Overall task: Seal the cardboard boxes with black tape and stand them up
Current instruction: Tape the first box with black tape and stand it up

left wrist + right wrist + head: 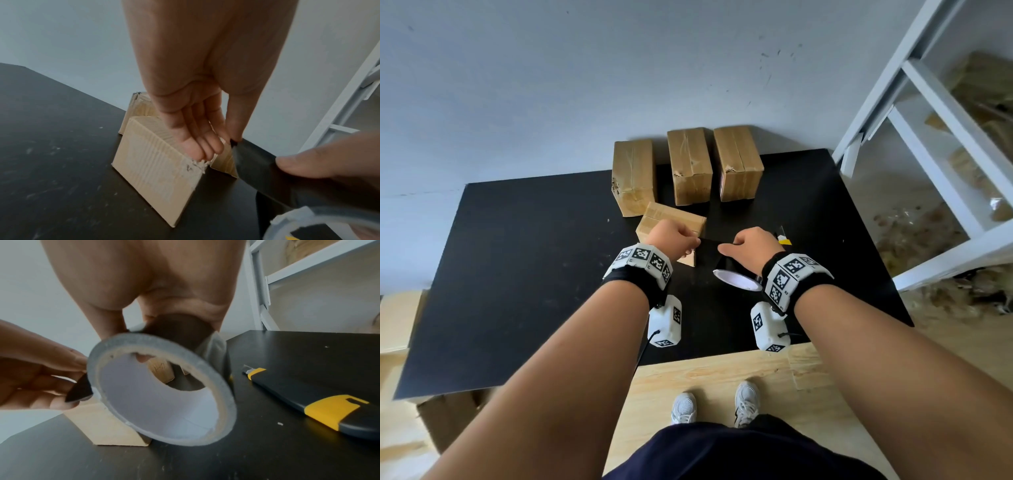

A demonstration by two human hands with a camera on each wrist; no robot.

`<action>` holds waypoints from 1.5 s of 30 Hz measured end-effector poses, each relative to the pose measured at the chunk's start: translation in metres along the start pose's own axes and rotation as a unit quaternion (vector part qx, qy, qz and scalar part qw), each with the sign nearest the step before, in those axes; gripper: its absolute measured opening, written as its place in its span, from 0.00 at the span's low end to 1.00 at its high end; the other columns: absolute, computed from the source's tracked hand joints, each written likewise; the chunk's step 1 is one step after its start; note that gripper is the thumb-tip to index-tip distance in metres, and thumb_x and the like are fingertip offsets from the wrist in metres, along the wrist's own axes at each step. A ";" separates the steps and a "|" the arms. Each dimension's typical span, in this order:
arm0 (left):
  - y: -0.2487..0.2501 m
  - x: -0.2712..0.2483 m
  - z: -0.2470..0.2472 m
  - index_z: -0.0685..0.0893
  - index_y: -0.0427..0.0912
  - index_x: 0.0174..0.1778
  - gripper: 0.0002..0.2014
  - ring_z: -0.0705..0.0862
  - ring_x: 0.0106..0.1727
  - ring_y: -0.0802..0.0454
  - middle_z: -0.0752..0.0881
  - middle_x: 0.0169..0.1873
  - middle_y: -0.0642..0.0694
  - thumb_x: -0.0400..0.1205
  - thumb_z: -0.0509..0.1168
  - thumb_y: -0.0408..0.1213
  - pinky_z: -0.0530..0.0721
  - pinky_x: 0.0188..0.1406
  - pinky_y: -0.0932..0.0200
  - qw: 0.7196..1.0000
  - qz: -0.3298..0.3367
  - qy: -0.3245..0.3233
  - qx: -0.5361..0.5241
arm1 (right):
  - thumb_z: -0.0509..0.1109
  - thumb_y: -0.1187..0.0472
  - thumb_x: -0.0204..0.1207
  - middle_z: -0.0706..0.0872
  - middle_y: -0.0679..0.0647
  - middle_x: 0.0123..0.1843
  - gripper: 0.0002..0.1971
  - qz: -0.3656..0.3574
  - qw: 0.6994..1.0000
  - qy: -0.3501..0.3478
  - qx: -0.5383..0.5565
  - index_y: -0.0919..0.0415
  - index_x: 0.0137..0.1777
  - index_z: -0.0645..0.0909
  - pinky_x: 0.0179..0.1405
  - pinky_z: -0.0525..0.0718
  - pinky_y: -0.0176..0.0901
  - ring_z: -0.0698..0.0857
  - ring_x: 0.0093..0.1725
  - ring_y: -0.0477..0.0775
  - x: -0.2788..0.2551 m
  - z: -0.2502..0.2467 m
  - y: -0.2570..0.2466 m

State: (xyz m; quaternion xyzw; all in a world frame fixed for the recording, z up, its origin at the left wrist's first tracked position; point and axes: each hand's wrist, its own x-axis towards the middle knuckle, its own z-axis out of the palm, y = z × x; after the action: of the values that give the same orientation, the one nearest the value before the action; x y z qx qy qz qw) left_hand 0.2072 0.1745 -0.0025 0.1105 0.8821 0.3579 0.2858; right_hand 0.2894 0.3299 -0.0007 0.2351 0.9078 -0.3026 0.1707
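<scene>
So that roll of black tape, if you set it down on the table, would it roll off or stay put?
The tape roll is a wide ring, so on its edge it would probably roll; laid flat it should stay. Its hollow core suggests it is light. The strip pulled out between the left hand and right hand looks floppy and may stick.

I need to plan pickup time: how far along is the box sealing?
Three cardboard boxes stand upright at the back of the table; no black tape shows on them. In hand: the left hand pinches the tape end, the right hand holds the roll. Left: taping and standing up the lying box.
</scene>
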 end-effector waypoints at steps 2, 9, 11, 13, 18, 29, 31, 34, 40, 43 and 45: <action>-0.005 0.000 -0.002 0.86 0.38 0.42 0.05 0.85 0.39 0.51 0.86 0.34 0.45 0.80 0.68 0.36 0.86 0.52 0.53 1.000 -0.012 -0.010 0.008 | 0.66 0.42 0.78 0.82 0.51 0.34 0.18 -0.003 1.000 -0.009 -0.003 0.56 0.39 0.81 0.38 0.79 0.45 0.83 0.39 0.52 0.000 0.003 -0.002; -0.026 -0.004 0.000 0.87 0.43 0.36 0.06 0.83 0.38 0.52 0.85 0.31 0.49 0.76 0.72 0.40 0.83 0.41 0.58 0.997 -0.045 0.009 0.062 | 0.65 0.43 0.79 0.88 0.56 0.44 0.20 -0.004 0.999 -0.045 -0.019 0.61 0.48 0.86 0.43 0.83 0.46 0.87 0.46 0.56 0.002 0.025 -0.007; -0.027 -0.005 -0.001 0.88 0.43 0.38 0.05 0.83 0.40 0.54 0.85 0.32 0.51 0.76 0.73 0.41 0.80 0.40 0.60 0.996 -0.039 0.034 0.067 | 0.65 0.43 0.79 0.89 0.58 0.45 0.21 -0.005 0.999 -0.041 -0.016 0.63 0.49 0.86 0.43 0.83 0.47 0.87 0.46 0.57 0.005 0.028 -0.008; -0.027 -0.004 -0.003 0.89 0.42 0.39 0.06 0.84 0.42 0.53 0.87 0.37 0.50 0.76 0.73 0.41 0.80 0.41 0.60 0.995 -0.025 0.055 0.076 | 0.65 0.44 0.79 0.89 0.58 0.44 0.21 -0.004 0.999 -0.035 -0.011 0.63 0.49 0.86 0.43 0.83 0.47 0.87 0.46 0.57 0.009 0.030 -0.011; -0.023 0.008 -0.008 0.88 0.44 0.38 0.06 0.85 0.42 0.52 0.87 0.37 0.50 0.77 0.71 0.42 0.81 0.41 0.58 0.994 -0.003 0.071 0.088 | 0.65 0.46 0.79 0.83 0.56 0.36 0.20 0.001 1.000 -0.010 -0.003 0.65 0.47 0.85 0.37 0.79 0.45 0.84 0.40 0.57 0.021 0.027 -0.018; -0.024 0.035 -0.015 0.89 0.45 0.41 0.06 0.85 0.46 0.52 0.89 0.41 0.50 0.77 0.70 0.43 0.82 0.46 0.57 0.990 0.007 0.057 0.129 | 0.64 0.46 0.80 0.87 0.58 0.43 0.20 0.023 1.000 -0.013 0.000 0.65 0.50 0.86 0.38 0.79 0.44 0.86 0.44 0.57 0.040 0.029 -0.027; -0.024 0.037 -0.014 0.89 0.44 0.43 0.07 0.85 0.46 0.51 0.89 0.42 0.49 0.77 0.70 0.43 0.83 0.47 0.56 0.989 0.009 0.054 0.134 | 0.64 0.46 0.80 0.88 0.59 0.45 0.20 0.027 1.000 -0.013 0.002 0.65 0.49 0.86 0.40 0.79 0.44 0.86 0.46 0.57 0.042 0.031 -0.026; -0.024 0.039 -0.014 0.88 0.44 0.43 0.07 0.85 0.46 0.51 0.89 0.42 0.49 0.77 0.70 0.44 0.82 0.45 0.57 0.989 0.011 0.054 0.138 | 0.64 0.46 0.79 0.88 0.58 0.44 0.20 0.030 0.999 -0.014 0.005 0.64 0.48 0.86 0.38 0.77 0.43 0.86 0.45 0.57 0.043 0.032 -0.026; -0.025 0.040 -0.014 0.89 0.44 0.44 0.08 0.85 0.46 0.50 0.89 0.43 0.47 0.77 0.70 0.44 0.82 0.44 0.57 0.988 0.008 0.051 0.143 | 0.65 0.45 0.79 0.84 0.55 0.39 0.18 0.040 0.999 -0.019 0.008 0.61 0.44 0.84 0.37 0.76 0.43 0.84 0.43 0.56 0.045 0.035 -0.026; -0.024 0.040 -0.013 0.89 0.43 0.44 0.08 0.86 0.46 0.49 0.89 0.43 0.46 0.77 0.70 0.44 0.84 0.46 0.55 0.987 0.003 0.053 0.154 | 0.65 0.45 0.79 0.84 0.55 0.39 0.18 0.047 0.999 -0.022 0.011 0.61 0.44 0.84 0.38 0.76 0.43 0.84 0.43 0.56 0.046 0.036 -0.026; -0.023 0.041 -0.013 0.89 0.41 0.43 0.09 0.86 0.47 0.48 0.89 0.43 0.46 0.76 0.70 0.43 0.85 0.48 0.54 0.986 -0.001 0.058 0.157 | 0.65 0.45 0.79 0.85 0.56 0.40 0.18 0.048 0.999 -0.022 0.007 0.61 0.45 0.84 0.38 0.77 0.43 0.84 0.43 0.56 0.046 0.037 -0.026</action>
State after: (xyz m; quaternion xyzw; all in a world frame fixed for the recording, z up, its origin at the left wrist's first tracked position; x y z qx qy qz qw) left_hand 0.1662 0.1667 -0.0287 0.1326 0.9424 0.2204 0.2138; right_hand 0.2437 0.3034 -0.0379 0.2724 0.8895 -0.3054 0.2034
